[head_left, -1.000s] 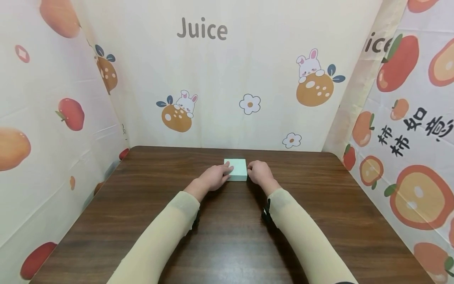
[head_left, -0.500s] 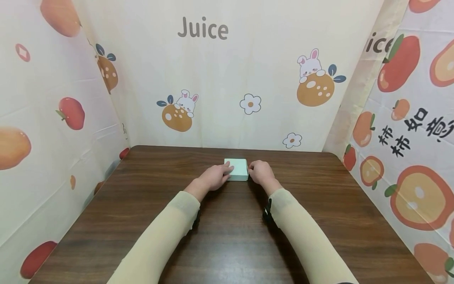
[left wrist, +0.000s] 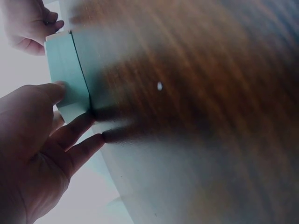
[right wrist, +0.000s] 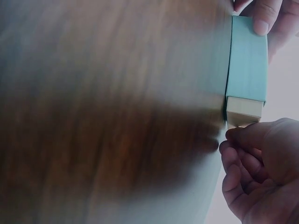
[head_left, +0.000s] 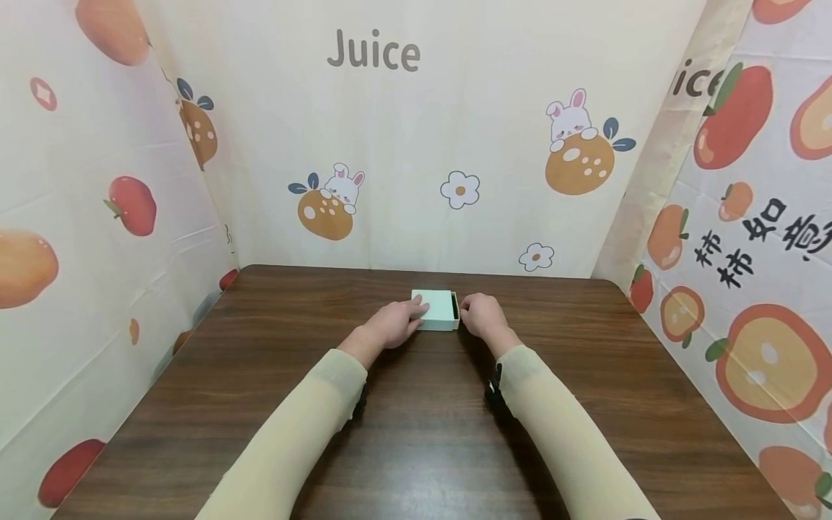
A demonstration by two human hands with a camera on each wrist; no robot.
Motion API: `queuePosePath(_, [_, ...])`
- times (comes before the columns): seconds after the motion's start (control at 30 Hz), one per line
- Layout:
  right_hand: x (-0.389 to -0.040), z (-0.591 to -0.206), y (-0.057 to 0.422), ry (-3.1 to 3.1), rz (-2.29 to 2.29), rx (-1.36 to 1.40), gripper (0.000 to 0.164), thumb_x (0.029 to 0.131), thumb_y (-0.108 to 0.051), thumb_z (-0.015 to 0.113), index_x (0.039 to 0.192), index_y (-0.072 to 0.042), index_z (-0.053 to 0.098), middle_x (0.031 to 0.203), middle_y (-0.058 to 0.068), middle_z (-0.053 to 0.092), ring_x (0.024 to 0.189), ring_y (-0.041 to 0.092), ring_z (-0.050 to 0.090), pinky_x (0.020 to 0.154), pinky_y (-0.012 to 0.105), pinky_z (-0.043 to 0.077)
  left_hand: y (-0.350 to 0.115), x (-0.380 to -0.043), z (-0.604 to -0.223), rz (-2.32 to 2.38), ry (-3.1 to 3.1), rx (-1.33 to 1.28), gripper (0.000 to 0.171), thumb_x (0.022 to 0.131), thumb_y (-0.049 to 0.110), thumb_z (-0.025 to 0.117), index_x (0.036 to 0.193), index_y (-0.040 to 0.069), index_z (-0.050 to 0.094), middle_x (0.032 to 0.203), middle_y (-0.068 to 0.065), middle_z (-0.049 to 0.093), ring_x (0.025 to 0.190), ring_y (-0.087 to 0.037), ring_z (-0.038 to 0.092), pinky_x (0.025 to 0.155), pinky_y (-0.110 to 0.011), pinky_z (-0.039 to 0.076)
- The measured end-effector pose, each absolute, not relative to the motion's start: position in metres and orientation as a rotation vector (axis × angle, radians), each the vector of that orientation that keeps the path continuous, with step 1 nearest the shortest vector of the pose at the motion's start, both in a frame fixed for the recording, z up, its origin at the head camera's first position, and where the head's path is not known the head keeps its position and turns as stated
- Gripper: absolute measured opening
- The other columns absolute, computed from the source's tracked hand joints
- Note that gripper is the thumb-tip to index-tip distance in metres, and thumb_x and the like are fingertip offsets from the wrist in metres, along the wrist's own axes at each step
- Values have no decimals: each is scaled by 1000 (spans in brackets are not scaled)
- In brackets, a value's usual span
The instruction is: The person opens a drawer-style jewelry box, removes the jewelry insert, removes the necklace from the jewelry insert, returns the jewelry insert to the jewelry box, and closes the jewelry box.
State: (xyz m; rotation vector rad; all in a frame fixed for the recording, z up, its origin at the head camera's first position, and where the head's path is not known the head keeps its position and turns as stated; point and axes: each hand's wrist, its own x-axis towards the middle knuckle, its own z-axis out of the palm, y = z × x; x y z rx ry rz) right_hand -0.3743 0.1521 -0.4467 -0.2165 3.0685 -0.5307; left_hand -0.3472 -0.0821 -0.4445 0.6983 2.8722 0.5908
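Observation:
A small mint-green box [head_left: 434,309] lies on the dark wooden table [head_left: 416,426], near its far middle. My left hand [head_left: 396,323] grips the box's left end, thumb on top and fingers along the near side; the left wrist view shows the same box [left wrist: 65,74] under my left hand [left wrist: 32,140]. My right hand [head_left: 482,318] pinches the box's inner drawer [right wrist: 243,108], which sticks out a little from the right end of the green sleeve [right wrist: 247,56]. The curled fingers [right wrist: 247,140] touch the drawer's end.
Printed fabric walls with fruit, rabbits and the word "Juice" [head_left: 373,52] close in the table on the left, back and right. Bare wood lies all round the box, and both sleeved forearms reach in from the near edge.
My right hand has shifted slightly right, and the inner drawer has slid out a little from the box's right end. My left hand has stayed in place on the box.

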Motion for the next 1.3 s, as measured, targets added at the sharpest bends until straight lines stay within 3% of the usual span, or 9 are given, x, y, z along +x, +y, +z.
queuePosePath(0.37, [-374,-445,159,3067,-542,-199,27,109,-13,57,120,-3,81,120,15,78,101,30,65,95,45,59,-83,-345,-443,587,2877,708,54,116,25,56,169,19,45,180,-8,33,163,-31,42,133,-48,37])
queuePosePath(0.63, [-374,-444,166,3069,-528,-203,24,108,-12,58,112,-3,80,113,15,76,99,31,64,90,44,58,-82,-344,-443,604,2871,685,55,116,24,58,169,19,45,180,-8,33,164,-31,41,133,-48,37])
queuePosePath(0.9, [-374,-444,172,3073,-526,-204,27,109,-13,58,121,-2,80,123,18,78,106,33,65,103,49,59,-82,-345,-443,611,2858,672,56,116,26,57,170,19,43,181,-6,31,165,-30,39,134,-48,35])
queuePosePath(1.13, [-374,-445,178,3076,-536,-209,23,108,-11,59,112,-3,80,115,17,76,101,33,64,93,46,58,-82,-345,-442,608,2855,666,56,116,26,57,170,20,43,181,-7,31,165,-30,38,134,-49,35])
queuePosePath(1.3, [-374,-446,183,3092,-520,-217,23,107,-11,59,112,-3,80,117,17,77,103,34,65,97,48,59,-82,-344,-441,611,2857,666,55,116,26,56,169,19,44,181,-7,31,166,-30,37,135,-49,34])
